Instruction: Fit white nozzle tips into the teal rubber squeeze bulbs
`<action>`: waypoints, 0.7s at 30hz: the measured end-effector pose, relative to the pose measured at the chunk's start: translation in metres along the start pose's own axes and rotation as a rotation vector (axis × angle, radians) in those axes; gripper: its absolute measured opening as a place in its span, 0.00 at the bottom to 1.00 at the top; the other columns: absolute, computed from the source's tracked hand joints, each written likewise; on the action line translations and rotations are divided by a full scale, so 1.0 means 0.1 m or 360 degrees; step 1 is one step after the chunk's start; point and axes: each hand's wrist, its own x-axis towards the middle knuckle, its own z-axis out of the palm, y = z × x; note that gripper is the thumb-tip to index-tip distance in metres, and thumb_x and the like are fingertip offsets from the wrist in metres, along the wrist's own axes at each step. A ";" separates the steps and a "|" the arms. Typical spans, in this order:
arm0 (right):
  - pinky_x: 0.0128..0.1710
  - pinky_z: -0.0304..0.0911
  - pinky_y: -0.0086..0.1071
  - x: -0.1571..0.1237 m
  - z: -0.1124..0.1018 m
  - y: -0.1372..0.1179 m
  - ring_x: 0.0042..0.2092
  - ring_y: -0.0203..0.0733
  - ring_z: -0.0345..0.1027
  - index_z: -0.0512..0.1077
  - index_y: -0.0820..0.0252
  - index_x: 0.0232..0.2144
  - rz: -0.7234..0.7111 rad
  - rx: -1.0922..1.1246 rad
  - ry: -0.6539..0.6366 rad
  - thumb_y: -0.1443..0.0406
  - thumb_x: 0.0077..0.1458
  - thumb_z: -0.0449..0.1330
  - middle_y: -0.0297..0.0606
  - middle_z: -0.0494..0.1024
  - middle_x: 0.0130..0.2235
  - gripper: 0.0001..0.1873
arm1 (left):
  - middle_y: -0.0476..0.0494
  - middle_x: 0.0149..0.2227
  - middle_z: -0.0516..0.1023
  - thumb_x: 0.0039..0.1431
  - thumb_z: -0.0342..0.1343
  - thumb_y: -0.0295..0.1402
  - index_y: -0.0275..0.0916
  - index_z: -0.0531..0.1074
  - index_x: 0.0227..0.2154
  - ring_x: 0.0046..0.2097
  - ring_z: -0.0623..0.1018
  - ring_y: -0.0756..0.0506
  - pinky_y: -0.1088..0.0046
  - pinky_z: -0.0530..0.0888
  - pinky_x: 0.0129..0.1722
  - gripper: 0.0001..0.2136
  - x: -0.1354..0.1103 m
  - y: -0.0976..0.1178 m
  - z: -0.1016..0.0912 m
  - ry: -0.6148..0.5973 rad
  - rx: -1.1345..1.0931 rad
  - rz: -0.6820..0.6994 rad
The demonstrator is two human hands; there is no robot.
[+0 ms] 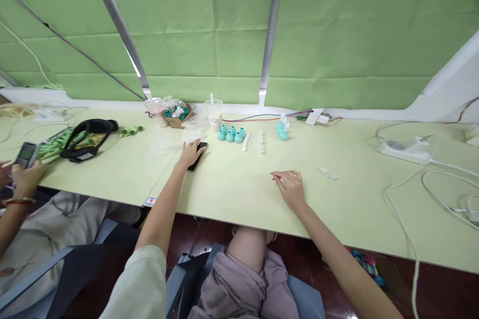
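Observation:
My left hand (pixel 190 153) lies over a black smartphone (pixel 200 155) on the table, its fingers bent across the phone. My right hand (pixel 290 187) is just above or on the tabletop, with thumb and forefinger brought together. Whatever may be between those fingertips is too small to make out. Beyond my hands stand several turquoise round bottles (pixel 230 135) with open necks. Beside them lie strips of small white parts (pixel 261 142). Turquoise bottles with white tops (pixel 283 132) stand farther right. Small white pointed pieces (pixel 327 173) lie to the right of my right hand.
At the back are a plastic cup (pixel 214 114) with a straw and a cardboard box (pixel 175 120) of green pieces. A black headset (pixel 90 139) sits left. Another person's hand (pixel 28 179) holds a phone. A white power strip (pixel 404 150) and cables lie right.

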 end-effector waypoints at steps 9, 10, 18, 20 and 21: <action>0.45 0.53 0.37 0.01 0.03 0.03 0.33 0.37 0.70 0.70 0.55 0.38 -0.0043 -0.0020 -0.0082 0.66 0.62 0.50 0.31 0.78 0.30 0.09 | 0.25 0.54 0.65 0.52 0.55 0.46 0.32 0.51 0.60 0.55 0.66 0.31 0.55 0.65 0.50 0.37 -0.17 0.40 -0.05 0.0103 0.0137 -0.0555; 0.45 0.53 0.38 0.01 0.03 0.04 0.33 0.37 0.70 0.70 0.55 0.38 -0.0050 -0.0030 -0.0089 0.66 0.61 0.50 0.31 0.78 0.30 0.08 | 0.24 0.53 0.65 0.52 0.56 0.44 0.30 0.50 0.60 0.55 0.66 0.30 0.55 0.65 0.50 0.37 -0.18 0.43 -0.03 0.0060 0.0139 -0.0611; 0.45 0.52 0.36 0.00 0.03 0.08 0.33 0.36 0.69 0.69 0.54 0.39 -0.0141 -0.0103 -0.0110 0.67 0.61 0.50 0.31 0.78 0.31 0.08 | 0.31 0.45 0.71 0.49 0.61 0.40 0.34 0.55 0.49 0.51 0.68 0.32 0.57 0.67 0.47 0.29 -0.17 0.38 0.01 0.0257 -0.0235 -0.0780; 0.45 0.52 0.36 0.02 0.05 0.09 0.34 0.36 0.69 0.68 0.54 0.39 -0.0185 -0.0118 -0.0093 0.67 0.61 0.51 0.30 0.78 0.31 0.07 | 0.31 0.43 0.71 0.48 0.62 0.42 0.34 0.55 0.48 0.49 0.68 0.33 0.58 0.68 0.45 0.30 -0.17 0.37 0.01 0.0266 -0.0265 -0.0834; 0.45 0.51 0.36 0.03 0.07 0.10 0.34 0.36 0.69 0.68 0.54 0.39 -0.0209 -0.0126 -0.0080 0.67 0.61 0.52 0.30 0.78 0.31 0.06 | 0.31 0.43 0.71 0.47 0.62 0.43 0.33 0.54 0.47 0.49 0.68 0.33 0.59 0.68 0.44 0.31 -0.16 0.36 0.01 0.0261 -0.0257 -0.0859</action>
